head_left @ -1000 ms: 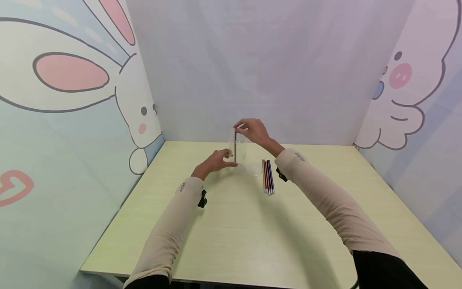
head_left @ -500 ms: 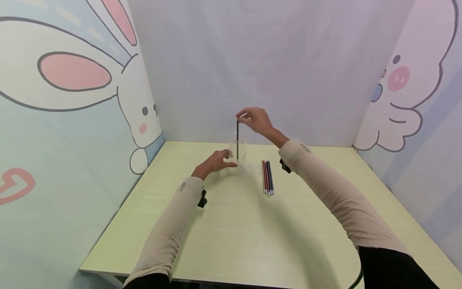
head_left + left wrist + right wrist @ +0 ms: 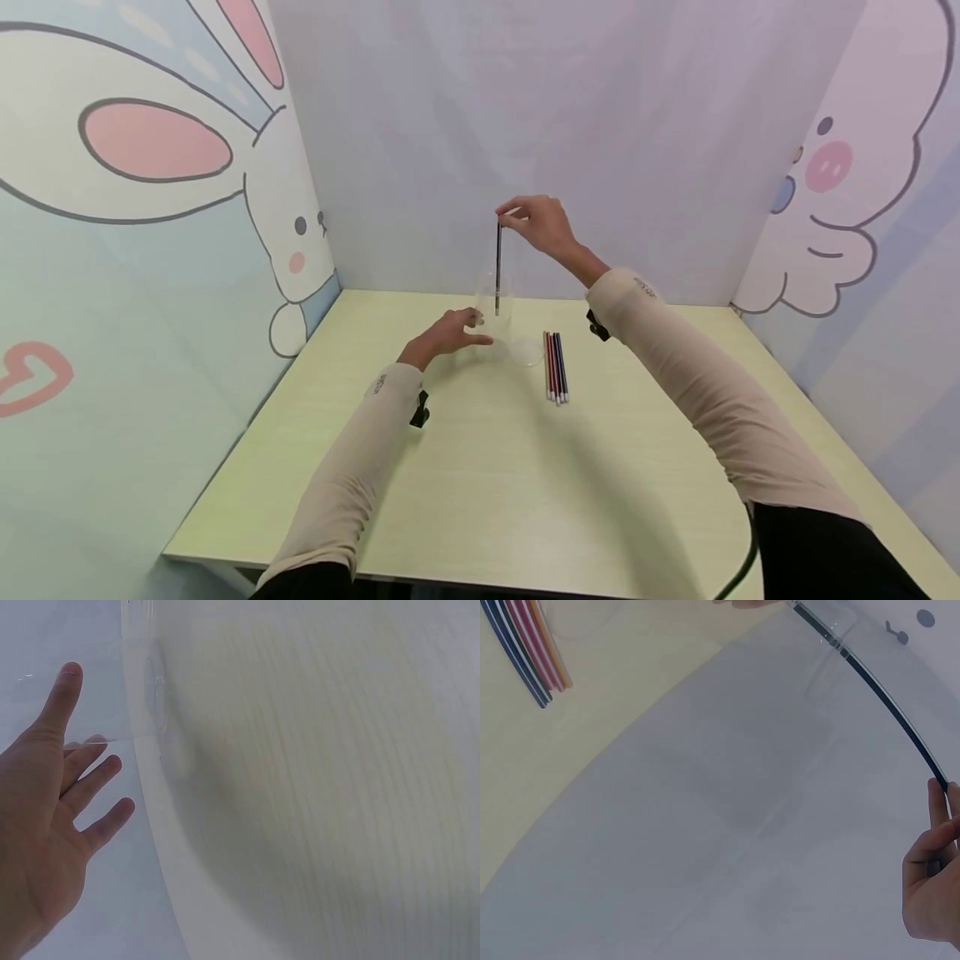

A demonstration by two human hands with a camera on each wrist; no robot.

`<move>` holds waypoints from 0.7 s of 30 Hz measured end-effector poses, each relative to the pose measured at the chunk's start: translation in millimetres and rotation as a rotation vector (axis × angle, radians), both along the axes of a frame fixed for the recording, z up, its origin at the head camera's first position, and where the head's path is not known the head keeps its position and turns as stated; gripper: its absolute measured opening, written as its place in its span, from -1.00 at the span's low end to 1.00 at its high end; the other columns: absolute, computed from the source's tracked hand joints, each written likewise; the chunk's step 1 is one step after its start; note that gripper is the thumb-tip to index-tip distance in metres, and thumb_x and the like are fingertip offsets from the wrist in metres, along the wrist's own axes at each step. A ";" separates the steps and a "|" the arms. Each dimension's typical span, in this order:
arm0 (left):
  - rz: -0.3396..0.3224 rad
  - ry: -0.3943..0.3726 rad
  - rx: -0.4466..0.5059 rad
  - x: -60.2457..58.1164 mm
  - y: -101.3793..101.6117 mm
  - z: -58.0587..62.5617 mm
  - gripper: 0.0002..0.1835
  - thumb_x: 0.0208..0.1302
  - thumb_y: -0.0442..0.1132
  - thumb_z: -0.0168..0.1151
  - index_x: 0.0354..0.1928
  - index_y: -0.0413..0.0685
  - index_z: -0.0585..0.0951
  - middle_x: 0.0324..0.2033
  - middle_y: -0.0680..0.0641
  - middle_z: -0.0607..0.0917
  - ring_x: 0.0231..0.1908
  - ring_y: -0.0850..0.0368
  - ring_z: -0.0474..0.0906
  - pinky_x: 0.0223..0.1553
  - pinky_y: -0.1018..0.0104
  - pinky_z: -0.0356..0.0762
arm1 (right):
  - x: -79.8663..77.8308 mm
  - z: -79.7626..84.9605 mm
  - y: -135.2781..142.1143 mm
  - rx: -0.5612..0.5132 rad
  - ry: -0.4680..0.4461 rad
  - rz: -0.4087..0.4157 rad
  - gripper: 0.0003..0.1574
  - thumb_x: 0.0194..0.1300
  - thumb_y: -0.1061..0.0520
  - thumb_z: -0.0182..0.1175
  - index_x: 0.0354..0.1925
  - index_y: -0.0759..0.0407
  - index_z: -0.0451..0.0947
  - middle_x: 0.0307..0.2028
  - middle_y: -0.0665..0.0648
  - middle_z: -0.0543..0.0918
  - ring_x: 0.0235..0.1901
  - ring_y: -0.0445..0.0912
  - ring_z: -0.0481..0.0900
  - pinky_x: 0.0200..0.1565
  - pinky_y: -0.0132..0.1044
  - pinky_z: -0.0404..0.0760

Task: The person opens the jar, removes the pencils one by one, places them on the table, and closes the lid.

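A dark pencil [image 3: 498, 260] hangs upright from my right hand [image 3: 543, 225], pinched at its top end between thumb and fingers. Its lower end is inside the mouth of a clear plastic cup [image 3: 506, 315], which stands toward the back of the table. In the right wrist view, the same pencil [image 3: 891, 705] slants from the fingertips down to the cup. My left hand [image 3: 447, 333] steadies the cup low on its left side. The left wrist view shows that hand's thumb and fingers around the see-through wall [image 3: 105, 694].
Several coloured pencils [image 3: 557, 368] lie side by side on the pale wooden table [image 3: 465, 492], right of the cup. Between them and the cup is a clear round disc [image 3: 527, 352]. A grey back wall [image 3: 637, 167] and cartoon-printed side walls enclose the table.
My right hand has risen and shifted slightly right, drawing the dark pencil upward, so most of it is now above the cup. The left hand has stayed at the cup.
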State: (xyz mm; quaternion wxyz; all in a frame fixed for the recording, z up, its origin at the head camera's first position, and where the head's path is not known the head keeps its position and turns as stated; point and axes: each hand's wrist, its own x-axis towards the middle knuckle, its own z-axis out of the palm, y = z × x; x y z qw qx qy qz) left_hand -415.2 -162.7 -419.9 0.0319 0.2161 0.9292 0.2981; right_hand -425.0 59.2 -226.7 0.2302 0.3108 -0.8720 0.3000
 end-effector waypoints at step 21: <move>-0.003 0.003 0.009 4.8 -8.3 -3.4 -0.28 0.37 0.17 0.38 0.35 -0.15 0.46 0.30 -0.27 0.56 0.34 -0.18 0.46 0.34 -0.04 0.41 | -8.0 39.2 14.3 -0.213 0.085 -0.171 -0.68 0.52 0.01 0.27 0.12 0.04 0.76 0.01 0.10 0.80 0.00 -0.06 0.75 -0.34 -0.35 0.35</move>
